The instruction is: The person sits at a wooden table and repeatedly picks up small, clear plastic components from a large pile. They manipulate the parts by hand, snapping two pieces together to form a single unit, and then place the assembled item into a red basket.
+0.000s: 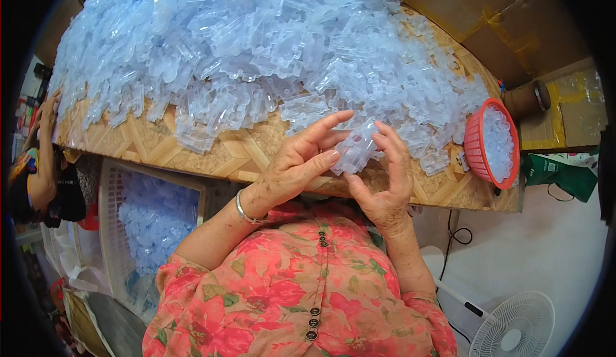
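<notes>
Head view: a plastic heap (212, 36) is covering most of a wood-patterned table (242, 158), a red basket (476, 145) is standing near its right end, a filled crate (109, 212) is sitting below its left side, and a fan (513, 325) is standing lower right. Above the front edge, the left hand (298, 161) and right hand (390, 174) are holding clear pieces (358, 146) between partly curled fingers.

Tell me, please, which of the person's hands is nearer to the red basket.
Right: the right hand is left of the red basket, apart from it; the left hand is farther left.
</notes>
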Motion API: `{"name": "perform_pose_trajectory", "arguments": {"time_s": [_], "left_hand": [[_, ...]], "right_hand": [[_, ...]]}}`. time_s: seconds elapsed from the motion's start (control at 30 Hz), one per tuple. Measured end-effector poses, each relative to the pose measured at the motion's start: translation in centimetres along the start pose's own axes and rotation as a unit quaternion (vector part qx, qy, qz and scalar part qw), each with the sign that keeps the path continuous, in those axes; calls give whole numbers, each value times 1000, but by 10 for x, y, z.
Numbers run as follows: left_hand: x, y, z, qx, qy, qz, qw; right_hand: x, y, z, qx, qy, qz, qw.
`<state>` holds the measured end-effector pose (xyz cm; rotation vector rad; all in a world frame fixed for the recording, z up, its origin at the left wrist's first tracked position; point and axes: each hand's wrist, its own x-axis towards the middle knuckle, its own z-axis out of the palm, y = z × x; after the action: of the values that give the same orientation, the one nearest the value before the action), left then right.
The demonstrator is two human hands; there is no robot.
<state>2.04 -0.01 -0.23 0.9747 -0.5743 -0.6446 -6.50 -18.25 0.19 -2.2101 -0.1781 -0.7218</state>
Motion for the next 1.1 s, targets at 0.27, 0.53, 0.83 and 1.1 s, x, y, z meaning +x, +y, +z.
{"name": "perform_pose_trajectory", "arguments": {"time_s": [0.27, 0.53, 0.83, 1.1], "left_hand": [[0, -7, -9, -75, -4, -22, 997], [0, -4, -2, -12, 3, -20, 1000], [-1, -2, -3, 7, -2, -29, 1000], [-3, -4, -6, -5, -7, -36, 999]], "right_hand": [[21, 1, -23, -169, 24, -4, 985], [54, 55, -89, -386, 58, 69, 918], [103, 82, -97, -407, -14, 119, 905], [186, 128, -90, -440, -82, 260, 855]]}}
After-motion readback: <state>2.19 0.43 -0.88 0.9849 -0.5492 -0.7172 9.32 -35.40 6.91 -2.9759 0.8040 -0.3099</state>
